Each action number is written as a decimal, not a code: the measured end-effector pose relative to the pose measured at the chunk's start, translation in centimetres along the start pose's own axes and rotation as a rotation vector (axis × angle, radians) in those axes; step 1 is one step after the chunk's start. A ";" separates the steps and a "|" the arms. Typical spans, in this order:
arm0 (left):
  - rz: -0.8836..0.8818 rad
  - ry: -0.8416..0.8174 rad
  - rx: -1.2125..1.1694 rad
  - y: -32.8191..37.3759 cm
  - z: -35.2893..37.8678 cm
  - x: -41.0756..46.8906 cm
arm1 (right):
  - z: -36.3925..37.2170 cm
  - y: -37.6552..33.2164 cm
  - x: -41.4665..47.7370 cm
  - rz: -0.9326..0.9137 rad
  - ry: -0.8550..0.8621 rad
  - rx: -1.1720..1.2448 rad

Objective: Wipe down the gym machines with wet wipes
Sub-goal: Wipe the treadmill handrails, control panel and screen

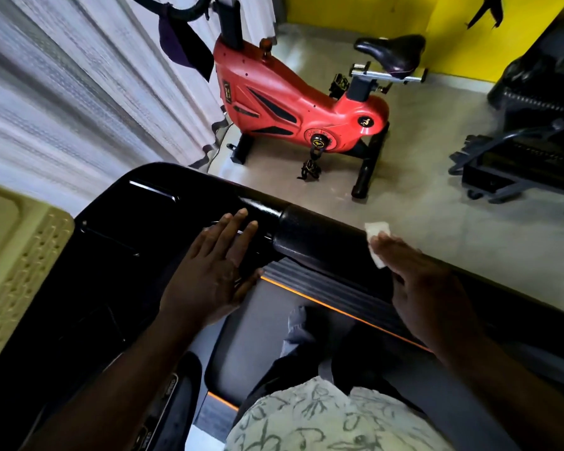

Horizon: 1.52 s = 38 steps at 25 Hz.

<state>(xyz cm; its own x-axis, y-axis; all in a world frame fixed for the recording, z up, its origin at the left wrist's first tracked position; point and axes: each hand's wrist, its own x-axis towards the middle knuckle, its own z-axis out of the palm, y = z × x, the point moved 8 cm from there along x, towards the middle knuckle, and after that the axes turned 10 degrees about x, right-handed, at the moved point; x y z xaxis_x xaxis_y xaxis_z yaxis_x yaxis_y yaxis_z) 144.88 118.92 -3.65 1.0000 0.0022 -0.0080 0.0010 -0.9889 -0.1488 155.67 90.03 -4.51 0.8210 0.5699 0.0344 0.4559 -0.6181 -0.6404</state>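
Wiping the treadmill rail

Right hand (427,288) pinches a wipe (376,242) on the rail (323,242); left hand (215,268) lies flat and slack beside it. Bike (293,105) logos unreadable.

We see white curtains (79,76) at left, yellow wall (355,11) behind, grey floor (437,157), a dark cloth (183,43) hanging up top, cream plastic panel (17,255) lower left.
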 end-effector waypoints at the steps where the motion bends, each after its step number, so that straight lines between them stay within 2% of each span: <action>1: -0.002 -0.004 -0.007 -0.1 0.1 0.0 | -0.4 0.5 -0.5 0.061 0.015 0.009; 4: -0.022 0.030 -0.046 -0.4 0.1 0.2 | 2.5 -3.9 3.6 0.093 0.001 0.044; 6: -0.019 0.068 -0.096 -0.7 0.1 0.9 | 5.1 -8.9 8.0 0.045 -0.068 0.056; 8: 0.033 0.101 -0.151 -0.6 0.1 2.4 | 6.2 -10.4 10.5 0.044 -0.158 0.163; 10: 0.075 0.142 -0.223 -0.7 -0.1 4.4 | 4.8 -7.3 10.0 0.196 -0.177 0.290; 14: 0.052 0.222 -0.301 -1.1 -0.4 6.5 | -1.4 1.0 4.3 0.564 -0.190 0.115; 16: 0.053 0.248 -0.295 -1.2 -0.4 6.5 | -1.7 1.3 4.6 0.632 -0.200 0.060; 18: 0.061 0.258 -0.297 -1.5 -0.6 6.6 | 1.2 -2.3 8.3 0.542 -0.185 0.132; 21: 0.101 0.280 -0.270 -1.3 -1.3 6.9 | 7.2 -8.9 13.9 0.280 -0.249 0.232; 22: 0.108 0.285 -0.260 -1.3 -1.5 7.0 | 7.9 -9.3 14.9 0.270 -0.271 0.261; 25: 0.080 0.285 -0.261 -1.6 -1.3 7.0 | 5.0 -3.2 12.8 0.512 -0.341 0.197; 27: 0.066 0.286 -0.270 -1.6 -1.1 6.9 | 0.3 0.6 8.4 0.702 -0.318 0.181; 28: 0.060 0.286 -0.267 -1.6 -1.0 6.8 | -1.3 1.2 7.2 0.733 -0.273 0.177; 30: 0.052 0.280 -0.270 -1.7 -0.9 6.9 | -0.8 0.2 7.6 0.681 -0.197 0.199; 34: 0.077 0.287 -0.277 -1.9 -1.0 7.1 | 6.5 -6.0 12.6 0.433 -0.216 0.334; 36: 0.072 0.297 -0.282 -1.8 -1.2 6.9 | 5.7 -4.9 11.6 0.420 -0.193 0.316; 38: 0.051 0.304 -0.288 -1.9 -1.2 6.8 | 2.4 -1.4 7.4 0.418 -0.145 0.150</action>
<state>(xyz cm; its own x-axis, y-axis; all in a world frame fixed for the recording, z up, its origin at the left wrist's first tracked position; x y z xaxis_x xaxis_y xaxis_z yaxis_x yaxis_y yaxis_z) 151.72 120.63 -2.24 0.9558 -0.0488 0.2901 -0.0891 -0.9878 0.1275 160.25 96.38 -5.18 0.8623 0.3649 -0.3511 0.0326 -0.7319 -0.6807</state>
